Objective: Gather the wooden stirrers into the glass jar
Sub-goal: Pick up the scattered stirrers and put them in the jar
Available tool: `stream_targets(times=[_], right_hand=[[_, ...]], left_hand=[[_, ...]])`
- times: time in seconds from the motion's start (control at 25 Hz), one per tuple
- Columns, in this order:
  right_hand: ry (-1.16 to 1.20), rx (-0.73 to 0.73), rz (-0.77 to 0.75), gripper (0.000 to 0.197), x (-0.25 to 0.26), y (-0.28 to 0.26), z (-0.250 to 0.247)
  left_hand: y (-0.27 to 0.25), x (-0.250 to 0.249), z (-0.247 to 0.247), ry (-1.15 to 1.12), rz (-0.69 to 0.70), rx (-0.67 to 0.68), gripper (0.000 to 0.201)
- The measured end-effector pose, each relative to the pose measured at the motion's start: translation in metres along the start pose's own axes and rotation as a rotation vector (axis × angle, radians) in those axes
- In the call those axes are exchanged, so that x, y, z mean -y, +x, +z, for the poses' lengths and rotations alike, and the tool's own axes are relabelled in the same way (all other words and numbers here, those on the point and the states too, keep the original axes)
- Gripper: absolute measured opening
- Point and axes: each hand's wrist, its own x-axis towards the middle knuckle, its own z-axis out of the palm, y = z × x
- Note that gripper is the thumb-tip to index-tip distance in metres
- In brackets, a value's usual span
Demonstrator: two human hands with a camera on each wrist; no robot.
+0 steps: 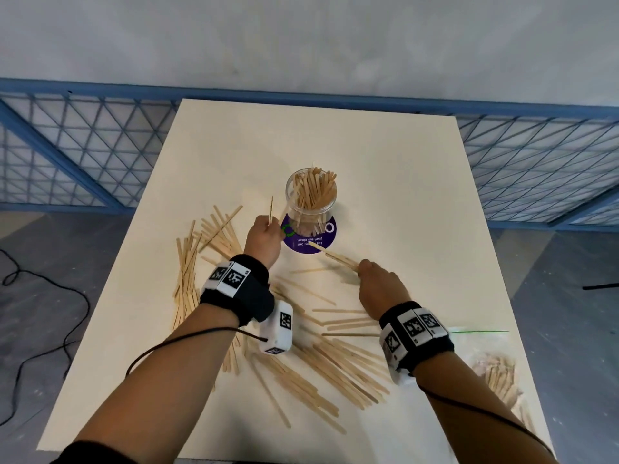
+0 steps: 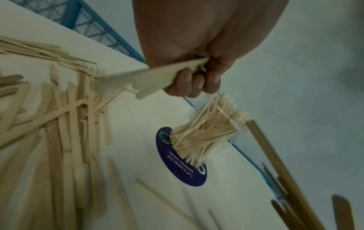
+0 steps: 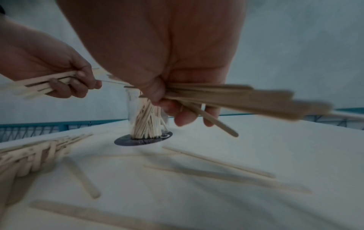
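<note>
Jar (image 1: 311, 199) mid-table, already well stocked with stirrers. My left hand (image 1: 264, 239) grips a small bundle (image 2: 149, 80) just beside it; my right hand (image 1: 382, 286) grips another (image 3: 236, 99). Many stirrers (image 1: 335, 370) left along the near and left edges: roughly half done.

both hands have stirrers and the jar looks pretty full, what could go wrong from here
1. The glass jar is already packed with leaning stirrers; pushing in the left hand's bunch could jam it or tip the jar.
2. The right hand grips a splayed fan of stirrers; some may slip out or miss the mouth.
3. Loose stirrers lie under both forearms and could be swept off the table.
</note>
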Motion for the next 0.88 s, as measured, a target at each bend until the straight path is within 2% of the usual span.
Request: stream_targets(times=[0.16, 0.32, 0.48, 0.6, 0.72, 0.88], right_hand=[[0.199, -0.042, -0.026, 0.017, 0.012, 0.0, -0.02], [0.487, -0.172, -0.097, 0.009, 0.025, 0.015, -0.049], [0.774, -0.304, -0.176, 0.013, 0.041, 0.045, -0.086], [0.978, -0.43, -0.249, 0.013, 0.055, 0.07, -0.115], [1.065, -0.508, -0.34, 0.014, 0.066, 0.09, -0.135], [1.206, -0.512, -0.326, 0.02, 0.08, 0.117, -0.13]], left_hand=[[-0.015, -0.023, 0.006, -0.131, 0.065, 0.089, 0.03], [-0.007, -0.052, 0.009, -0.208, 0.034, 0.172, 0.043], [0.007, -0.087, 0.015, -0.353, 0.157, 0.224, 0.036], [0.018, -0.11, 0.018, -0.452, 0.263, 0.207, 0.036], [0.033, -0.112, 0.024, -0.428, 0.383, 0.156, 0.033], [0.05, -0.085, 0.031, -0.282, 0.36, 0.171, 0.031]])
